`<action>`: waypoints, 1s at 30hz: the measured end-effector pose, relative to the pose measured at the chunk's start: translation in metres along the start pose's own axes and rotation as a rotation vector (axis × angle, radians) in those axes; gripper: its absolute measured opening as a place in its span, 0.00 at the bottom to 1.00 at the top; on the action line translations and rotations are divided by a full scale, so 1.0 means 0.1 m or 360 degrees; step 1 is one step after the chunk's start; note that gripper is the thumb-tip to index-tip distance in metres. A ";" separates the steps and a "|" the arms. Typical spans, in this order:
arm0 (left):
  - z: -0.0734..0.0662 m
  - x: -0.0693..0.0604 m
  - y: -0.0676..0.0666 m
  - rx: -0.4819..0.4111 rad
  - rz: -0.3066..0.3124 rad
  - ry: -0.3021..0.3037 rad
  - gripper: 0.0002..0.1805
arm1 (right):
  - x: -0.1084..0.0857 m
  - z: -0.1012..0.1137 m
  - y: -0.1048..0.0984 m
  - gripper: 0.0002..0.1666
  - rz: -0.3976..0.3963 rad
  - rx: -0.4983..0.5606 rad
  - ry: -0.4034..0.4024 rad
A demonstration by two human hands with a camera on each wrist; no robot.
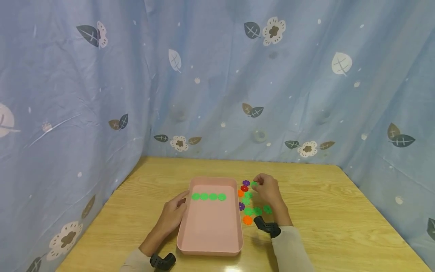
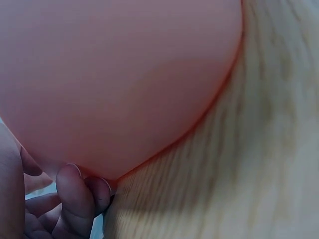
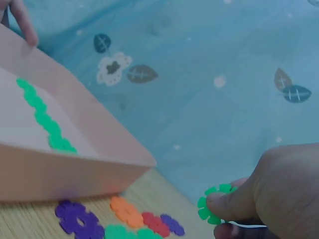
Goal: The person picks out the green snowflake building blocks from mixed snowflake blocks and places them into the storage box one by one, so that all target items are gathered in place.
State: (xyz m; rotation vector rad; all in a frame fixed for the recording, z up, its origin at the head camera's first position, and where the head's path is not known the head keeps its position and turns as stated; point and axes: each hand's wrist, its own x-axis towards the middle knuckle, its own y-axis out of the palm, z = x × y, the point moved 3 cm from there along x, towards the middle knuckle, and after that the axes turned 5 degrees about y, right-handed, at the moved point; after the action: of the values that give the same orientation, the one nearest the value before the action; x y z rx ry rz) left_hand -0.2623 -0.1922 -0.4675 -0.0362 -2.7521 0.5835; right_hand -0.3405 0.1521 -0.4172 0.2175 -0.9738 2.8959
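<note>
Between the thumb and fingers of my right hand [image 1: 268, 189] I pinch a green snowflake disc [image 3: 209, 205], a flat notched plastic piece. At the left wall of a pink tray [image 1: 210, 234], my left hand [image 1: 171, 211] holds the rim; in the left wrist view its fingers [image 2: 75, 191] are bent against the tray's side. Inside the tray, toward the back, lies a row of several green snowflake discs [image 1: 209, 197].
Loose discs lie on the wooden table right of the tray: purple [image 3: 79, 220], orange [image 1: 247, 220], red [image 1: 244, 188] and several green ones [image 1: 257, 211]. A blue patterned curtain [image 1: 217, 83] hangs behind and beside the table. Each wrist wears a black camera band [image 1: 268, 227].
</note>
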 end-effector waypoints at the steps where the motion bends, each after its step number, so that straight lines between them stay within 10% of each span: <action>1: 0.00 0.00 0.00 -0.0014 0.0006 -0.0001 0.28 | 0.00 0.02 0.01 0.06 0.0006 0.0036 -0.0021; 17: -0.01 -0.03 0.02 -0.0043 0.0044 0.0038 0.27 | 0.09 0.38 0.27 0.08 0.0294 0.0158 -0.0284; 30: -0.01 0.00 -0.01 -0.0051 0.0071 0.0064 0.28 | 0.11 0.45 0.43 0.11 0.0416 0.0124 -0.0186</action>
State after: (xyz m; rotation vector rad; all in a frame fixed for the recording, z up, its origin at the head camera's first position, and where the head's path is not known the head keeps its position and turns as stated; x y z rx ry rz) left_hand -0.2618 -0.1926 -0.4659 -0.1157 -2.7280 0.5445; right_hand -0.3515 0.0914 -0.4056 0.2874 -0.9747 3.1952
